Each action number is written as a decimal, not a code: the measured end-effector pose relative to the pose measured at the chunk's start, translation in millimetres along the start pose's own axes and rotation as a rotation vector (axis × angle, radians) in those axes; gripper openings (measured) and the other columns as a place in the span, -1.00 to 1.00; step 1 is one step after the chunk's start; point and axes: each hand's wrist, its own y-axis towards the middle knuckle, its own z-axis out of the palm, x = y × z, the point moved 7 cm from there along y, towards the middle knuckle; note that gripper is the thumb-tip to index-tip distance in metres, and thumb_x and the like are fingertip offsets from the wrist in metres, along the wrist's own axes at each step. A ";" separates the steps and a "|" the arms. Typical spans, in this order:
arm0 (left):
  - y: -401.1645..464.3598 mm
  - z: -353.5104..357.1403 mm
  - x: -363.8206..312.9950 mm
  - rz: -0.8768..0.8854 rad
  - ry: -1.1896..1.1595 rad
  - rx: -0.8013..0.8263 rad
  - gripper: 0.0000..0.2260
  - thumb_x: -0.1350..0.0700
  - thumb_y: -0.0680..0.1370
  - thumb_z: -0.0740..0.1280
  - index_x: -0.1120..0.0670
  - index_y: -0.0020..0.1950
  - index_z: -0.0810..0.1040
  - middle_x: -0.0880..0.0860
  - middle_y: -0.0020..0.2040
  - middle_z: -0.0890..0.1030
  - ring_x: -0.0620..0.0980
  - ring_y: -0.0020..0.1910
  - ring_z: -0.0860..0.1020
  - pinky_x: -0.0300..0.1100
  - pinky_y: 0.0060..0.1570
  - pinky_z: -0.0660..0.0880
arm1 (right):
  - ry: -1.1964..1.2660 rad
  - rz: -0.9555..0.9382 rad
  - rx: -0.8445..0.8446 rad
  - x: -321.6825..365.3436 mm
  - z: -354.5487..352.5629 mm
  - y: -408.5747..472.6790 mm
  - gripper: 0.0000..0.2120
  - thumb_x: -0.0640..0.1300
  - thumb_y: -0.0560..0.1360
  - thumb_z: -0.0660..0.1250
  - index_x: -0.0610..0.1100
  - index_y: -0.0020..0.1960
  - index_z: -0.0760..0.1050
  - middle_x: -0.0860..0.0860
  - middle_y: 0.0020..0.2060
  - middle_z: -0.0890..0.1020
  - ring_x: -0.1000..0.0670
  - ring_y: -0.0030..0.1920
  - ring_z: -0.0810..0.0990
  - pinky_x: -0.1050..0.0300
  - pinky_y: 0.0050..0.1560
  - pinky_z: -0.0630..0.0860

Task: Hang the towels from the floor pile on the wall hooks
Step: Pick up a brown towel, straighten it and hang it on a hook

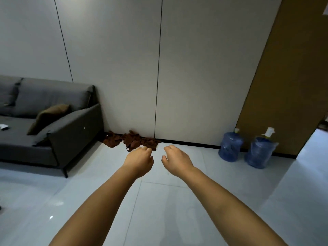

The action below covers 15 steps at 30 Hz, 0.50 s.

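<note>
Just beyond curled fingers (148, 150), towels (132, 140).

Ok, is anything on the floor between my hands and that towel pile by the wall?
Nothing visible: only bare floor tiles lie between the left hand, the right hand and the towel pile.

Pale grey wall panels (115, 59) split by thin dark seams rise above a glossy light-tiled floor (159, 210). A grey sofa (53, 121) with a brown cushion (48, 116) stands left; two blue water jugs (230, 146) sit by an ochre panel (292, 77) right.
</note>
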 end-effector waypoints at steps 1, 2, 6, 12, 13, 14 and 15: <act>14.7 7.9 9.1 -0.010 -0.007 0.001 -0.72 0.03 0.61 0.11 0.15 0.20 0.44 0.10 0.15 0.50 0.08 0.13 0.45 -0.11 0.03 0.40 | 0.002 -0.009 0.004 -1.8 8.7 20.3 -0.65 -0.09 0.61 0.07 -0.18 0.35 0.34 -0.07 0.29 0.42 -0.09 0.24 0.44 0.07 0.16 0.40; 35.4 16.5 23.7 -0.023 -0.003 0.005 -0.72 0.04 0.61 0.11 0.15 0.21 0.44 0.09 0.16 0.50 0.08 0.14 0.45 -0.11 0.04 0.41 | 0.005 -0.017 0.009 -2.6 20.2 50.8 -0.65 -0.09 0.61 0.07 -0.18 0.35 0.34 -0.08 0.29 0.42 -0.09 0.24 0.43 0.07 0.16 0.40; 88.7 36.6 56.8 -0.029 0.039 0.048 -0.69 0.05 0.61 0.10 0.14 0.30 0.40 0.08 0.22 0.49 0.07 0.21 0.42 -0.11 0.10 0.40 | 0.025 -0.022 0.033 -9.6 44.5 122.5 -0.70 -0.09 0.59 0.08 -0.17 0.26 0.39 -0.08 0.21 0.47 -0.09 0.16 0.48 0.05 0.08 0.44; 206.7 49.0 118.2 -0.095 0.071 0.062 -0.73 0.05 0.62 0.09 0.14 0.23 0.42 0.09 0.17 0.49 0.06 0.16 0.43 -0.13 0.06 0.39 | 0.044 -0.045 0.010 -21.9 51.4 266.9 -0.76 -0.09 0.59 0.09 -0.17 0.15 0.43 -0.09 0.11 0.49 -0.12 0.08 0.50 0.03 -0.01 0.43; 222.8 52.1 127.9 -0.106 0.059 0.055 -0.73 0.05 0.62 0.09 0.13 0.23 0.42 0.09 0.17 0.50 0.06 0.15 0.44 -0.14 0.05 0.39 | 0.043 -0.048 0.009 -23.2 54.9 289.8 -0.76 -0.09 0.59 0.09 -0.18 0.15 0.43 -0.09 0.11 0.49 -0.12 0.09 0.50 0.03 0.00 0.43; 235.0 55.9 135.8 -0.111 0.054 0.060 -0.73 0.05 0.62 0.09 0.14 0.22 0.42 0.09 0.16 0.50 0.06 0.15 0.44 -0.13 0.04 0.38 | 0.044 -0.046 0.012 -23.9 58.5 307.4 -0.76 -0.10 0.59 0.09 -0.18 0.15 0.43 -0.10 0.11 0.49 -0.12 0.09 0.50 0.03 0.00 0.43; 244.7 60.0 143.1 -0.112 0.058 0.066 -0.74 0.05 0.62 0.09 0.14 0.20 0.42 0.10 0.14 0.50 0.07 0.13 0.44 -0.13 0.03 0.38 | 0.044 -0.042 0.020 -23.5 63.4 321.2 -0.76 -0.10 0.59 0.09 -0.18 0.15 0.43 -0.10 0.11 0.49 -0.13 0.10 0.50 0.03 0.01 0.43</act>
